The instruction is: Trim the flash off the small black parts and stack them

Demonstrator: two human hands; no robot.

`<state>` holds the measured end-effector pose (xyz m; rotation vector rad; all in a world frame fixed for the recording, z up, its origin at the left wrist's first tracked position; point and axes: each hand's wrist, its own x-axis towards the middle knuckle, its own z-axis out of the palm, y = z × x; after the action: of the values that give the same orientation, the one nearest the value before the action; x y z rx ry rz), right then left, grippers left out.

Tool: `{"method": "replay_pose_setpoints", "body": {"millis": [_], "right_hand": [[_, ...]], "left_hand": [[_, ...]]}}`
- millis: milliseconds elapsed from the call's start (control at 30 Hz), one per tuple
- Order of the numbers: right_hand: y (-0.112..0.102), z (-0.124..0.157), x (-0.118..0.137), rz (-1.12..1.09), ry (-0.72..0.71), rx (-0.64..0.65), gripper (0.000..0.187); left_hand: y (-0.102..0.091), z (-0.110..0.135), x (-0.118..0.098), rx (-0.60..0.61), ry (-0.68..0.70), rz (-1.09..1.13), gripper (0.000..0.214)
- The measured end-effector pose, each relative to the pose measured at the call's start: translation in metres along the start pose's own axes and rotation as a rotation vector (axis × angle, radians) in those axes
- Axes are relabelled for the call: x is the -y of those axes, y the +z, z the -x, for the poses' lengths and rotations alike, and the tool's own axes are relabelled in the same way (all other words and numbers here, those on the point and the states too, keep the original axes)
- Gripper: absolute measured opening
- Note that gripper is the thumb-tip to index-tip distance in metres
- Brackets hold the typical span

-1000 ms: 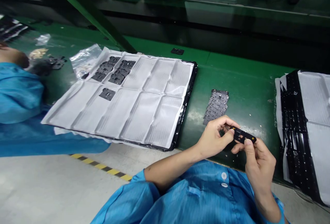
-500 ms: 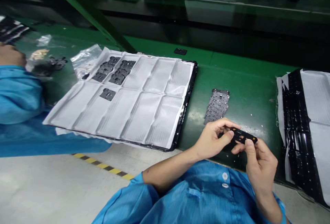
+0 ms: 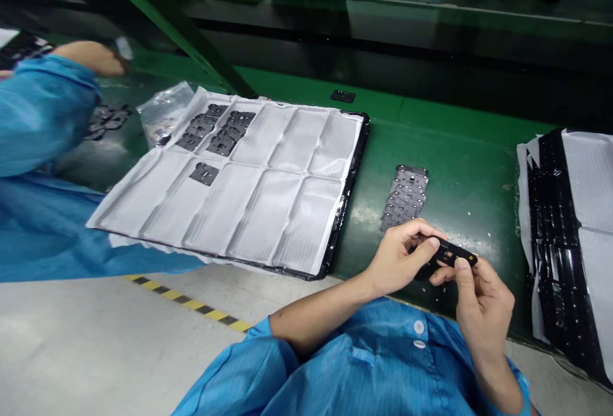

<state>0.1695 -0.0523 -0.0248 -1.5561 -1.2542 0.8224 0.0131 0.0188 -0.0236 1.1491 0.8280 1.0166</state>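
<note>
Between my two hands is a small black plate (image 3: 449, 252) with cut-outs and a gold-coloured patch near its right end. My left hand (image 3: 405, 255) pinches its left end, thumb on top. At the other end, the thumb and fingers of my right hand (image 3: 479, 288) grip it. Part of the plate lies hidden under my fingers. Just beyond my left hand, an overlapping row of similar dark plates (image 3: 406, 195) lies on the green bench (image 3: 464, 173). To the left is a tray lined with white sheet (image 3: 258, 211), several dark plates (image 3: 231, 133) in its compartments.
A single dark plate (image 3: 343, 96) lies behind the tray. A stack of black trays with white sheets (image 3: 558, 211) stands at the right. On the left, a co-worker's blue sleeve (image 3: 43, 122) reaches over the bench near a clear plastic bag (image 3: 165, 112). A green post (image 3: 167, 26) slants behind.
My left thumb has shifted slightly right along the plate, covering its left gold patch. The co-worker's arm has moved right and farther over the bench. The view has shifted slightly.
</note>
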Motion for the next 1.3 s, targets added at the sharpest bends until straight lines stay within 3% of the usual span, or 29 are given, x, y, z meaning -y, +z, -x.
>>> {"method": "replay_pose_setpoints", "body": {"millis": [433,667,800,967,1100,1300], "right_hand": [[0.002,0.000,0.001,-0.015,0.035,-0.007,0.035],[0.004,0.002,-0.001,-0.005,0.018,0.013,0.037],[0.002,0.001,0.000,-0.027,0.001,0.057,0.026],[0.000,0.000,0.004,-0.160,0.067,0.034,0.029],[0.000,-0.002,0.002,-0.162,0.087,-0.002,0.019],[0.003,-0.005,-0.002,-0.169,0.074,-0.091,0.021]], "left_hand": [[0.002,-0.001,-0.001,-0.018,-0.041,0.027,0.017],[0.001,-0.002,0.004,-0.065,-0.177,0.097,0.021],[0.003,-0.001,0.005,-0.122,-0.274,0.194,0.022],[0.003,0.004,0.002,-0.153,-0.271,0.128,0.030],[0.001,0.007,-0.001,-0.062,-0.264,0.046,0.039],[0.004,0.011,0.000,0.026,-0.277,0.034,0.047]]}}
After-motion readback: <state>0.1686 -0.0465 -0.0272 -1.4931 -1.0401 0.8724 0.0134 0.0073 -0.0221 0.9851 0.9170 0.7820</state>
